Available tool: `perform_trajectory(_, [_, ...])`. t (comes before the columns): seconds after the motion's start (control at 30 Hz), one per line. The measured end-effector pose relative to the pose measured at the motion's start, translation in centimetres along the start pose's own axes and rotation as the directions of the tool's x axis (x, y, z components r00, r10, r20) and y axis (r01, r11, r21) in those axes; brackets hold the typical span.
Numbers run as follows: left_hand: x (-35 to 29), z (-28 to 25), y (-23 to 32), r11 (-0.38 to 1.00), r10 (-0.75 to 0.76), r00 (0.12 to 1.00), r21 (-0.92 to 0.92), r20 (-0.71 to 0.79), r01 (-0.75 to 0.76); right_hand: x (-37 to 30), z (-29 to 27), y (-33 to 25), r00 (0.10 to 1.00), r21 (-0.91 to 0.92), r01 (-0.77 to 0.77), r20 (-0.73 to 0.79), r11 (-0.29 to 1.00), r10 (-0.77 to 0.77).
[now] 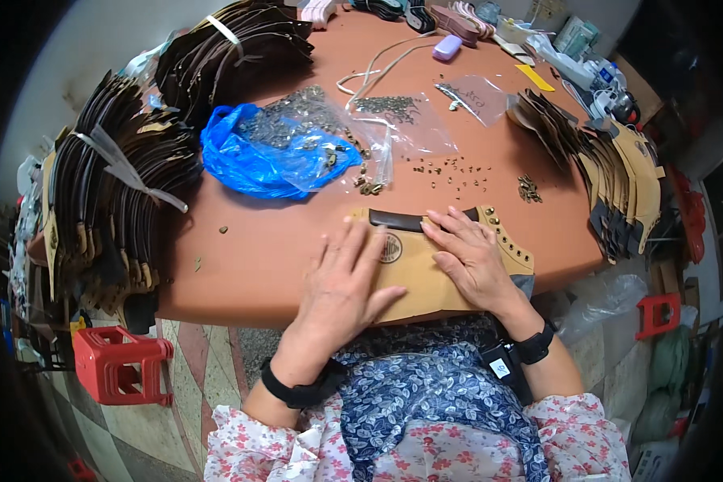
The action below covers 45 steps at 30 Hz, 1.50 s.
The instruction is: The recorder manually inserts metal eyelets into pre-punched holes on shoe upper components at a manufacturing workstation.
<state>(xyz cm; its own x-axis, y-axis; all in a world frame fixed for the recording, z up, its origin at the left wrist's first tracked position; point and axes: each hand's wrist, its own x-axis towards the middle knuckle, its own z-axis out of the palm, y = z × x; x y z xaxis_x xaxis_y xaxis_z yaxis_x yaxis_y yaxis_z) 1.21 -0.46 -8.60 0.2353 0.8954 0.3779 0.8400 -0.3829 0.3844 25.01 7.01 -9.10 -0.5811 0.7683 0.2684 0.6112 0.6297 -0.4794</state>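
A tan boot upper (427,291) lies flat at the near edge of the table, with a dark padded collar strip (395,220), a round dark printed mark and a row of metal eyelets (512,241) down its right side. Across its left part rests my left hand (341,273), fingers stretched out. My right hand (475,261) lies flat on the right part, its fingertips over the collar strip beside the eyelets. Neither hand grips anything. Part of the upper is hidden beneath both hands.
Bundled uppers are stacked at left (104,193) and far left (225,52); more uppers (622,173) stand at right. Beyond my hands are a blue bag (241,165) of metal pieces, loose eyelets (528,189) and clear bags (414,124). A red stool (116,365) stands on the floor.
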Motion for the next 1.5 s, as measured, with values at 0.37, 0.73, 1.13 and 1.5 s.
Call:
perform_trajectory(0.37, [-0.4, 1.5, -0.6, 0.982, -0.073, 0.997, 0.173, -0.017, 0.074, 0.1, 0.0, -0.8, 1.0, -0.036, -0.024, 0.0, 0.999, 0.024])
perform_trajectory(0.73, [0.0, 1.6, -0.9, 0.988, -0.061, 0.995, 0.138, -0.079, 0.071, 6.8, 1.6, -4.2, 0.954, -0.183, 0.289, 0.135, 0.94, -0.267])
perform_trajectory(1.13, [-0.6, 2.2, -1.0, 0.99, -0.125, 0.98, 0.045, -0.154, 0.134, 7.9, 3.0, -4.2, 0.92, -0.279, 0.392, 0.09, 0.877, -0.383])
perform_trajectory(1.5, [-0.2, 2.4, -1.2, 0.982, -0.12, 0.987, 0.134, -0.104, 0.133, 6.1, 3.1, -2.9, 0.951, -0.117, 0.308, -0.004, 0.944, -0.31])
